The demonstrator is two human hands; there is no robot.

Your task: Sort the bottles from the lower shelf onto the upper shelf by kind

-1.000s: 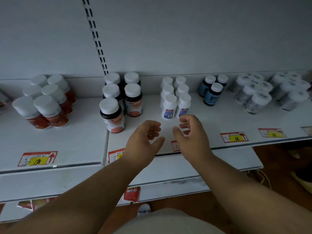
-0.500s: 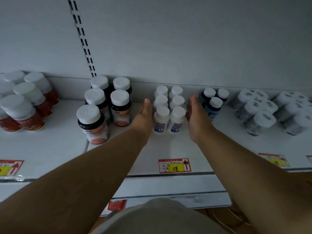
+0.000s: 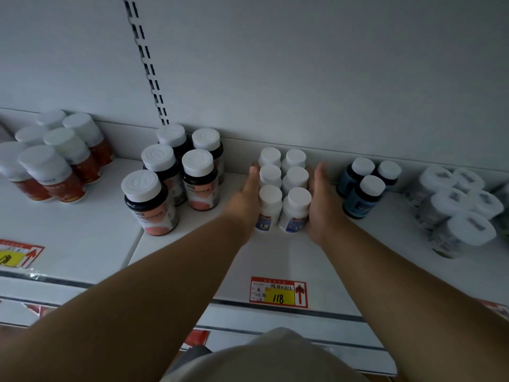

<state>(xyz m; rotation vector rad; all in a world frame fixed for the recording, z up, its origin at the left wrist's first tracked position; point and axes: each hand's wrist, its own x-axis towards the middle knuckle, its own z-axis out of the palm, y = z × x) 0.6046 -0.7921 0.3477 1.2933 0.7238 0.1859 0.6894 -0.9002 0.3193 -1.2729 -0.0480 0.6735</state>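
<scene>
Several small white bottles (image 3: pixel 283 188) with white caps stand in two rows on the upper shelf (image 3: pixel 275 255). My left hand (image 3: pixel 246 198) lies flat against the left side of the group, fingers straight. My right hand (image 3: pixel 321 199) presses flat against the right side, fingers straight too. Both palms face inward with the bottles between them. The lower shelf (image 3: pixel 275 337) shows only as a white edge below my arms.
Dark bottles with pink labels (image 3: pixel 176 180) stand just left of my hands. Red bottles (image 3: pixel 52 164) sit at the far left. Three blue bottles (image 3: pixel 363 188) stand close on the right, then clear wrapped bottles (image 3: pixel 457 205). A price tag marked 118 (image 3: pixel 278 293) sticks to the shelf front.
Both hands reached forward from the shelf front and closed in on either side of the small white bottles. The view moved closer to the shelf.
</scene>
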